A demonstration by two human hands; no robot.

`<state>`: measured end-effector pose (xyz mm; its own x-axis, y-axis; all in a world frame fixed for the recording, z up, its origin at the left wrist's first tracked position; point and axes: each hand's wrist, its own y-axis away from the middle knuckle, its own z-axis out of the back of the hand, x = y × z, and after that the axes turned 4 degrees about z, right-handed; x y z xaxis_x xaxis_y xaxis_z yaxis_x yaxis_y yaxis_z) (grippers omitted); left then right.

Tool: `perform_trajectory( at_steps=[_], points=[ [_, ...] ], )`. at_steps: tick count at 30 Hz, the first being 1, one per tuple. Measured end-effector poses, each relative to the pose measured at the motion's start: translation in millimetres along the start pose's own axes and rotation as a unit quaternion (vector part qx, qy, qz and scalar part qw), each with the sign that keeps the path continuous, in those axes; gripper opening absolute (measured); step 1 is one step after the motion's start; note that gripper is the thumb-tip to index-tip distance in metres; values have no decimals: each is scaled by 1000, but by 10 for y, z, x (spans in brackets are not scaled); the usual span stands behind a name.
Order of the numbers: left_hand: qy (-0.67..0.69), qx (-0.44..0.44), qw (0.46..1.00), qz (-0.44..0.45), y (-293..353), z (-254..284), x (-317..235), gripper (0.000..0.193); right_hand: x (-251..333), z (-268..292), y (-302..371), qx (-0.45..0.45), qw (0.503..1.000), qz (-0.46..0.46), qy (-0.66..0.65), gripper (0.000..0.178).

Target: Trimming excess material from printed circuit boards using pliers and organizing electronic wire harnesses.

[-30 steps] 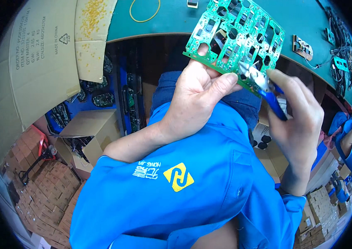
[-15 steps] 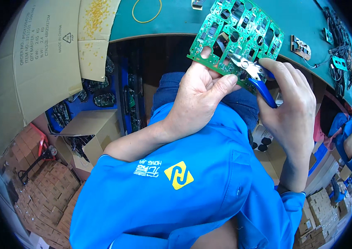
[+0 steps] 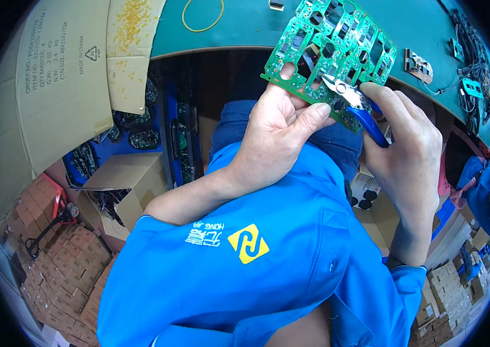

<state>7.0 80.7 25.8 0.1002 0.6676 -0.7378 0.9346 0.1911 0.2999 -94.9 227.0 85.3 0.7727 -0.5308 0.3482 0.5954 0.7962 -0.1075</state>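
**Blue-handled cutters [image 3: 346, 91] over a green circuit board [image 3: 342, 53]**

The right hand [image 3: 404, 136] was closed around the cutters' handles, the index finger bent near the pivot. The left hand [image 3: 279, 127] gripped the board by its lower edge, thumb on top and fingers underneath. The board was held tilted in front of the person, above the lap, its far part overlapping the view of a green work surface [image 3: 245, 26]. The cutters' tips pointed left over the board's lower half, beside one of its cut-outs; whether they touched it could not be told.

Farther off on that surface lay a yellow ring [image 3: 200, 31] to the left, and to the right a tan-and-black part [image 3: 418, 66], a small green board [image 3: 472, 87] and a heap of black cables [image 3: 477, 58]. At the left, orange-yellow bits [image 3: 132, 26] were scattered on cardboard [image 3: 126, 87]. Beyond, at the far right, showed another person's blue sleeve [image 3: 487, 211].
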Motion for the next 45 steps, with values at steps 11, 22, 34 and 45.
perform_trajectory(
  at_steps=[11, 22, 34, 45],
  points=[
    [47, 1, 999, 13, -113, -20, -96, 42, 83, 223, 134, -15, 989, -68, -133, 49],
    [110, -39, 993, -15, -219, -55, -148, 37, 109, -51, 402, 121, 962, -54, -238, 48],
    [71, -65, 995, 30, -30, 138, -152, 41, -81, 132, -104, 26, 999, -18, -40, 48],
    [54, -74, 995, 27, -33, 218, -119, 43, -83, 129, -224, 76, 997, 1, 21, 50]
  ],
)
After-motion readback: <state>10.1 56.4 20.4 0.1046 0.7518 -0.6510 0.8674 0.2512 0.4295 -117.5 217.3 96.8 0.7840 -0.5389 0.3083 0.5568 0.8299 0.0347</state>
